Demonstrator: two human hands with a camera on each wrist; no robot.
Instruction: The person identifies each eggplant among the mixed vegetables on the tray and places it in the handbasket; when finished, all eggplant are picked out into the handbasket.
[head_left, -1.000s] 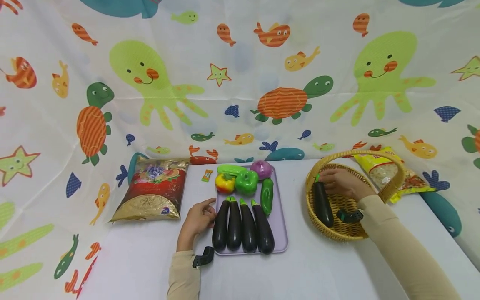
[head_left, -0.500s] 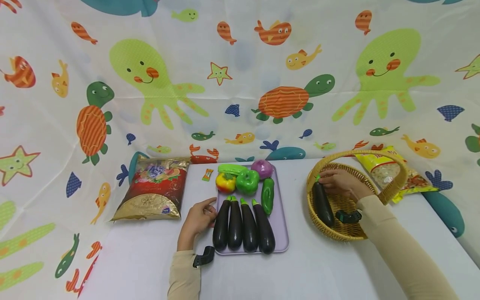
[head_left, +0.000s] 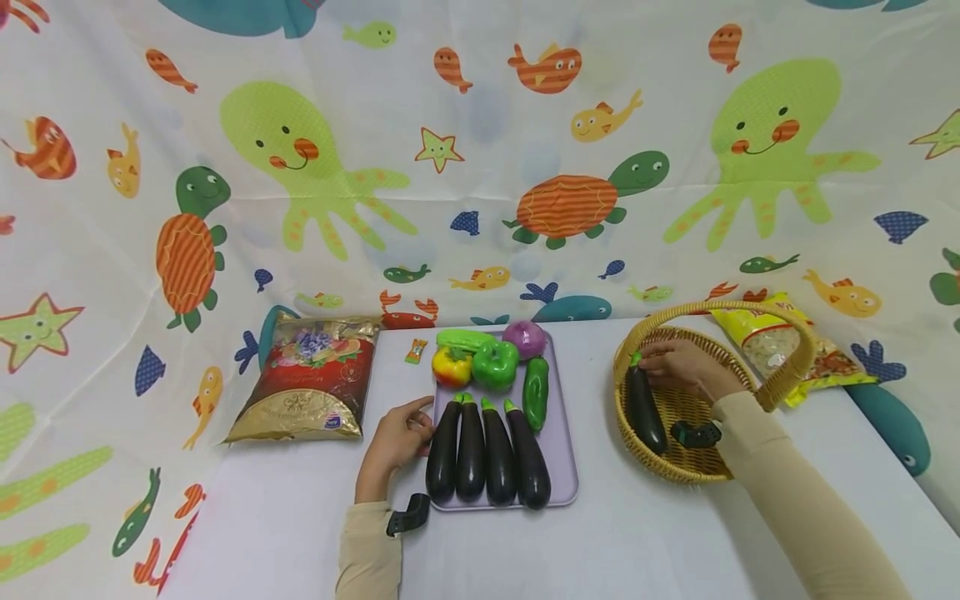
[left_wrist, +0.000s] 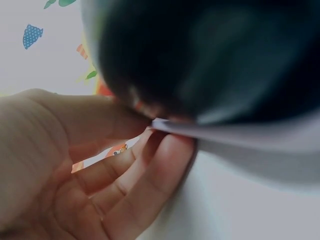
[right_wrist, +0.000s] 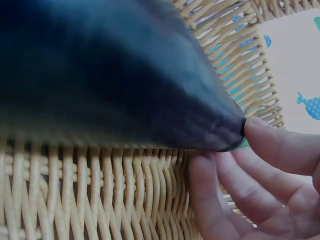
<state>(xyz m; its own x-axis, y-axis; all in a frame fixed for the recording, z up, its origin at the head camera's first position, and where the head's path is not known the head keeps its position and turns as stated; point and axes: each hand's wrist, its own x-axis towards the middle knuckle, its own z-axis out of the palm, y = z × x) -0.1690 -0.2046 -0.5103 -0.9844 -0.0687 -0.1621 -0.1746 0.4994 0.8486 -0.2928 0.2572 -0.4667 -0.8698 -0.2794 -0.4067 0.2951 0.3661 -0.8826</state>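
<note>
My right hand (head_left: 686, 367) is inside the wicker basket (head_left: 667, 475), pinching an eggplant (head_left: 645, 412) near its green stem end. In the right wrist view the thumb and fingers (right_wrist: 267, 140) meet at the narrow end of that dark, glossy eggplant (right_wrist: 125, 75). At the left edge of the lilac tray (head_left: 558, 467), my left hand (head_left: 397, 437) grips the rim. The left wrist view has the thumb above the tray's rim (left_wrist: 170, 126) and fingers below it, beside a blurred dark eggplant (left_wrist: 200, 55). Several eggplants (head_left: 487, 454) lie side by side on the tray.
Behind the eggplants, the tray holds a green bell pepper (head_left: 495, 365), a yellow-red pepper (head_left: 452, 367), a purple onion (head_left: 525, 338) and green vegetables. A red-gold bag (head_left: 307, 379) stands left, beside a small candy (head_left: 416, 351). A yellow bag (head_left: 772, 342) lies behind the basket.
The view shifts very slightly. Both hands and the eggplant in the basket stay practically where they were, with no grip visibly changed.
</note>
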